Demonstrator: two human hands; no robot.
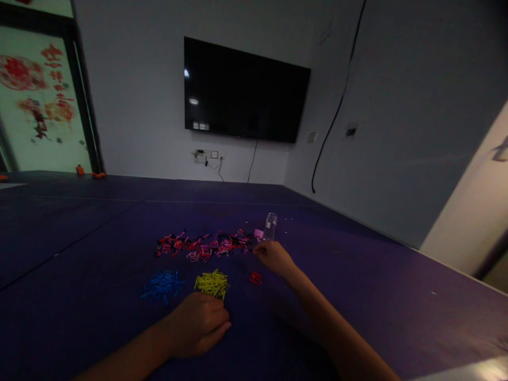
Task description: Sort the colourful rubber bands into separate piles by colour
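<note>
My right hand (pixel 273 257) reaches forward to the right end of a mixed pile of small pink, red and black plastic clips (pixel 216 245). Its fingertips are pinched together, and whatever is between them is too small to make out. Just beyond it a clear bottle (pixel 270 226) is on the mat, beside a pink piece (pixel 258 233). My left hand (pixel 202 324) rests with curled fingers at the near edge of a yellow clip pile (pixel 213 284); its palm is hidden. Left of that lies a blue clip pile (pixel 162 284). A few red clips (pixel 255 278) lie below my right hand.
The dark purple mat (pixel 99 227) spreads to the walls. A black television (pixel 246 90) hangs above sockets (pixel 210 154) and cords. A black cable (pixel 332 119) dangles on the right wall. Small orange objects (pixel 98 174) sit near the decorated door (pixel 42 100).
</note>
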